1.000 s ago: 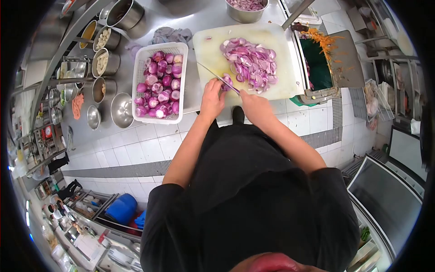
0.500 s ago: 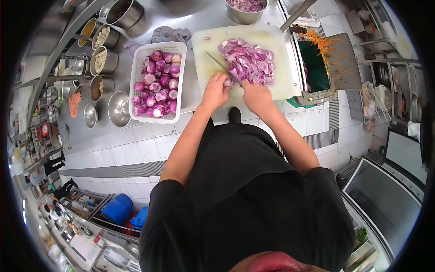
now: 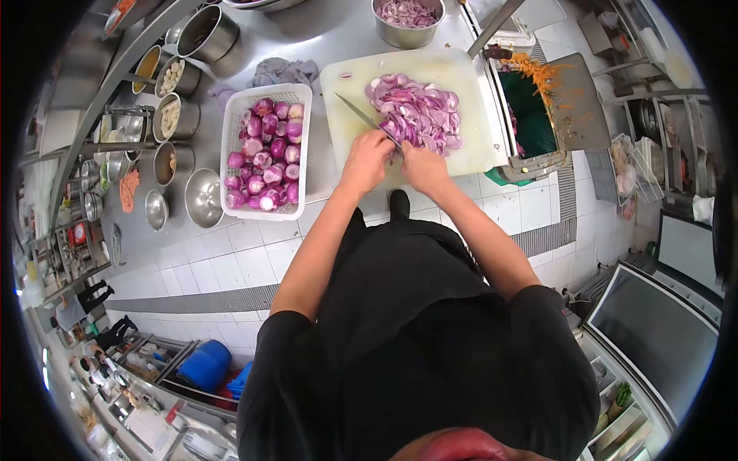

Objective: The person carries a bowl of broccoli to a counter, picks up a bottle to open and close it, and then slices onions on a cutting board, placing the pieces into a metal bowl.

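Observation:
My right hand (image 3: pixel 423 167) grips a kitchen knife (image 3: pixel 358 112) by its handle end. Its blade points up and to the left over the front of the white cutting board (image 3: pixel 467 75). My left hand (image 3: pixel 367 160) is beside the blade with its fingers curled in at the knife; whatever is under the fingertips is hidden. Just beyond both hands lies a pile of sliced red onions (image 3: pixel 419 114) on the board. To the left stands a white plastic basket (image 3: pixel 306 115) holding many peeled red onions (image 3: pixel 265 160).
A steel pot (image 3: pixel 408 35) of sliced onion stands behind the board. Grey cloth (image 3: pixel 286 72) lies behind the basket. Steel bowls (image 3: pixel 204 198) and pots (image 3: pixel 177 119) line the left. A lined bin (image 3: pixel 536 115) with orange peelings adjoins the board's right side.
My hands have drawn closer together, the right one moving left and slightly down with the knife. An onion piece under my left fingertips is now out of sight. The view has shifted slightly.

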Motion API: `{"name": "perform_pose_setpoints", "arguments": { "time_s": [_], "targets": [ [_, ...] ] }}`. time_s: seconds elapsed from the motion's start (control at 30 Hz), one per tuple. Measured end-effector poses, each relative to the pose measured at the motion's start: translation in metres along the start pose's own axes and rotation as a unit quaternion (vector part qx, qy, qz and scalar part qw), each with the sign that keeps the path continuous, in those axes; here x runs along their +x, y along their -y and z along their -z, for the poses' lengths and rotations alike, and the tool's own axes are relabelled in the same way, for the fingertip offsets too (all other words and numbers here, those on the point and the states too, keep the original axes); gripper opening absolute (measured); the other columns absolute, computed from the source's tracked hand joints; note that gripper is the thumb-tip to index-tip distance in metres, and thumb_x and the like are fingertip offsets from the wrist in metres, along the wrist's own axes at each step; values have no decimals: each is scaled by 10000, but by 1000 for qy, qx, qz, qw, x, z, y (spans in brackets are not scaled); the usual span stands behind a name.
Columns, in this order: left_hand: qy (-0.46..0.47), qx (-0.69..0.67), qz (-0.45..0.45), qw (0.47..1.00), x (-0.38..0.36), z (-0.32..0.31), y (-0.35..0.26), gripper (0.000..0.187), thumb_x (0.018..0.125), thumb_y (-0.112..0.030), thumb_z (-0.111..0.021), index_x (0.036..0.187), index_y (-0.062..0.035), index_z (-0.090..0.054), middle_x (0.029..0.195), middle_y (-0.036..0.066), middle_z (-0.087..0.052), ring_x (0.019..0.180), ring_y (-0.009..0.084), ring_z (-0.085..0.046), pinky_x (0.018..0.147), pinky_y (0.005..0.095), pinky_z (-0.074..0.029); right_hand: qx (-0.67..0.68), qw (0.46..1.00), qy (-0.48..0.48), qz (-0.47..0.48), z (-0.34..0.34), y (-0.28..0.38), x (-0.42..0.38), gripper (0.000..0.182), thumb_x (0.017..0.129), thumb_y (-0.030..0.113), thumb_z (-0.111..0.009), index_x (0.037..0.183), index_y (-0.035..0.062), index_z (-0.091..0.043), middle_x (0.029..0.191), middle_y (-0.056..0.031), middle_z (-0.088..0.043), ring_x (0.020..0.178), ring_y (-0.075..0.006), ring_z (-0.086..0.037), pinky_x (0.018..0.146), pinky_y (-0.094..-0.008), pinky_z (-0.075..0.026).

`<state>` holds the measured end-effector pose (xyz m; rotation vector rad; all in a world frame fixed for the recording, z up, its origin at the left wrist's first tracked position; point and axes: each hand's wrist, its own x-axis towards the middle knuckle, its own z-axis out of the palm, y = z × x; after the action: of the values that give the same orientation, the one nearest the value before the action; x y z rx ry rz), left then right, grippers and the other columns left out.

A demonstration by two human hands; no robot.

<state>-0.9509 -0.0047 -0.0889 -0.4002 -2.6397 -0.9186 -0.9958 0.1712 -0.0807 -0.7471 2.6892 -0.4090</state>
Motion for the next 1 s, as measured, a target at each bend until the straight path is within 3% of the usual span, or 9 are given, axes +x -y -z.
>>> {"name": "perform_pose_setpoints", "arguments": {
  "time_s": [0.13,0.2,0.23,0.3,0.4,0.53,0.8,0.93,1.0],
  "targets": [
    [38,31,56,997,2,0,-6,161,833,6,-683,983,-50,-669,1103,140,-640,1072,378,-611,881,426,-509,-6,1000,-14,0,5,1,-3,210,913,135,-571,1084,14,-583,804,-239,-726,767,-425,-738,700,-538,-589],
    [38,-28,348,936,-2,2,-13,182,847,33,-635,1004,-51,-669,1109,137,-641,1076,370,-616,874,432,-516,-11,1000,-21,-6,-2,7,-11,210,912,131,-567,1087,16,-587,795,-243,-725,757,-426,-740,687,-536,-594],
    [41,-28,352,935,-13,1,-11,182,847,33,-635,1004,-51,-669,1109,137,-641,1076,370,-616,874,432,-516,-9,1000,-16,-6,-3,11,-15,210,912,131,-567,1087,16,-587,795,-243,-725,757,-426,-740,687,-536,-594],
    [-42,6,119,992,-31,4,4,237,833,36,-603,1050,-48,-645,1126,134,-622,1075,370,-601,872,463,-521,-26,999,6,-28,2,18,-13,194,936,123,-562,1099,28,-608,874,-215,-750,826,-380,-763,690,-489,-607],
    [10,-33,55,998,-29,10,4,256,834,51,-587,1068,-46,-625,1126,132,-616,1082,369,-600,905,466,-522,-10,1000,-10,-14,2,13,-7,200,924,133,-563,1089,24,-592,793,-241,-726,739,-420,-742,666,-536,-593],
    [45,0,85,995,-20,-4,-2,281,821,63,-588,1077,-46,-619,1140,126,-614,1109,364,-597,926,449,-524,-33,999,-3,4,26,18,-29,188,931,132,-561,1081,25,-594,793,-235,-728,732,-410,-744,663,-531,-594],
    [-8,-8,83,996,-25,-15,-2,268,828,57,-582,1075,-44,-610,1135,141,-607,1092,374,-587,934,454,-512,-43,999,3,4,44,28,-36,176,930,76,-534,1084,22,-601,797,-238,-725,751,-398,-747,654,-526,-587],
    [-37,-24,82,996,-23,-18,-4,259,824,56,-587,1065,-39,-606,1118,147,-602,1088,379,-587,926,454,-510,-20,1000,-14,-3,0,7,-22,180,918,71,-545,1079,17,-604,798,-238,-726,751,-395,-749,651,-524,-588],
    [-23,-19,86,996,-26,-18,0,259,825,52,-593,1068,-36,-609,1114,146,-604,1084,376,-589,923,453,-510,-75,997,15,6,31,25,-23,160,924,83,-589,1060,4,-617,842,-214,-742,776,-385,-759,691,-468,-605]
  ]
}}
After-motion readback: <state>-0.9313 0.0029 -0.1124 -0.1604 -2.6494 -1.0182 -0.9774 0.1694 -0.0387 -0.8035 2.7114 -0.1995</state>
